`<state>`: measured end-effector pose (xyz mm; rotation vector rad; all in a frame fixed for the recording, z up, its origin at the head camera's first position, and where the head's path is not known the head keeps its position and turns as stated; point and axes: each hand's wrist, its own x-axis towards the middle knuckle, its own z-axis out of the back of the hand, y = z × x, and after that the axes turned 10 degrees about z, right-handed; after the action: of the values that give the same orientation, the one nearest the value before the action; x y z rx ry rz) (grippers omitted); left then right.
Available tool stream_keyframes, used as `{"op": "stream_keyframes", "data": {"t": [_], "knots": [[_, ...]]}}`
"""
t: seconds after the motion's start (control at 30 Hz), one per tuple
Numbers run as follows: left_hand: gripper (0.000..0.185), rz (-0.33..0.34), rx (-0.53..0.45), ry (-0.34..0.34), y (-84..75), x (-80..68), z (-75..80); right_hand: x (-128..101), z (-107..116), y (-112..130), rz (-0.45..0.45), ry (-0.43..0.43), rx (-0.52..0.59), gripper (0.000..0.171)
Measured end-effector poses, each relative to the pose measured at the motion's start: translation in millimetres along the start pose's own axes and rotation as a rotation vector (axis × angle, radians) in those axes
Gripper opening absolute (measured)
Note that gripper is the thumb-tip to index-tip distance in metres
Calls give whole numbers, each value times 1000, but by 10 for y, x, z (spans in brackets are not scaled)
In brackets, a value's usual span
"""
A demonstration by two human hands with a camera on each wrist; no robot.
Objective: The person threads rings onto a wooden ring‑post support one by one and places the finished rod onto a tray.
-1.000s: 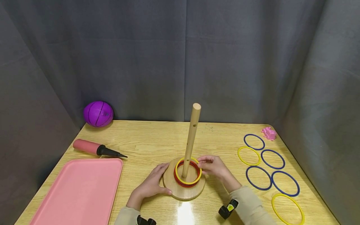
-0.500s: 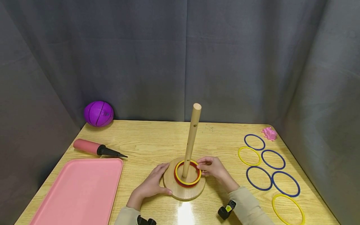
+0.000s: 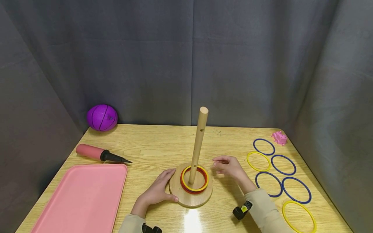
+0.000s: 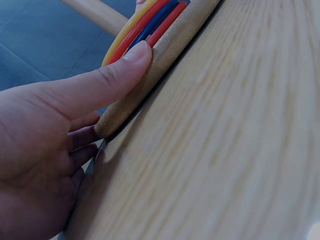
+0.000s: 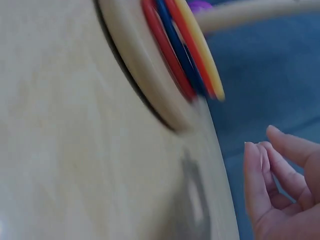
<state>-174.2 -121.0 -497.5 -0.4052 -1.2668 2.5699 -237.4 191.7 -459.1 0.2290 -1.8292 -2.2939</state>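
Observation:
A wooden ring-toss stand, with a round base (image 3: 189,201) and an upright post (image 3: 199,139), stands mid-table. Stacked around the post lie a yellow ring (image 5: 205,47), a red ring (image 4: 134,36), a blue ring (image 4: 161,21) and another red ring (image 5: 160,37) lowest. My left hand (image 3: 156,192) grips the left edge of the base, its thumb (image 4: 115,80) on the rim and its fingers round the far side. Right of the stand, my right hand (image 3: 230,166) is raised apart from the rings, fingers loosely bent and holding nothing.
Several blue rings (image 3: 282,184) and two yellow rings (image 3: 313,220) lie flat at the right, near a pink pig-like toy (image 3: 279,138). On the left are a pink tray (image 3: 84,197), a hand pump (image 3: 90,151) and a purple ball (image 3: 102,117). Grey curtains (image 3: 145,64) surround the table.
My right hand has let go of the yellow ring and moved right, away from the stand. The yellow ring now lies on the stack. My left hand has stayed on the base.

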Motion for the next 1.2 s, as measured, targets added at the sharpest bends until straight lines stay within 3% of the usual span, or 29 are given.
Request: {"op": "stream_keyframes", "data": {"t": [0.43, 0.63, 0.83, 1.2], "knots": [[110, 4, 18, -3, 1, -18, 16, 217, 1058, -52, 4, -91, -172, 49], [109, 9, 19, 0, 19, -15, 12, 220, 1425, -197, 33, -151, -382, 45], [109, 3, 21, 4, 18, -16, 11, 180, 1596, -332, 42, -222, -628, 36], [109, 1, 22, -3, 13, -5, 4, 106, 1664, -417, 2, -190, -731, 31]]}}
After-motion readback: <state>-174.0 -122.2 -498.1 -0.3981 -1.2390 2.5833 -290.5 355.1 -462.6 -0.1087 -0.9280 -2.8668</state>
